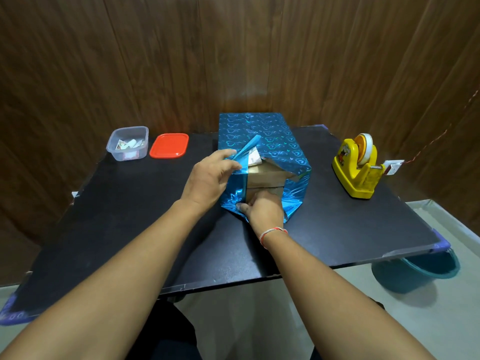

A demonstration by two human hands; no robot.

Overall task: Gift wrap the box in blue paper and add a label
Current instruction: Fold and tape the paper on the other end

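- Head view, looking down over both forearms onto a black table [130,229] set against brown wood-panelled walls [104,61].
- Box [262,175]: stands at the table's middle, its top and sides covered in blue paper [259,131] printed with hearts; the near end is open, showing bare brown cardboard.
- Left hand [207,180]: rests against the left edge of the open end; thumb and fingertips are closed on a raised flap [246,149] of the paper, the remaining fingers loosely curled.
- Right hand [263,207]: lies low at the open end, fingers pressed together against the cardboard face, thumb touching the shiny lower paper flap that spreads onto the table. A thin red-and-white thread band [272,232] circles this wrist.
- Left rear of table: a clear plastic tub [127,144] holding small paper pieces, with a red lid [168,146] lying flat just beside it.
- Right of table: a yellow tape dispenser [357,170] carrying a roll, well apart from the box.
- Room: pale floor [259,320] below the table's near edge; a teal bucket [415,274] stands beneath the right corner.
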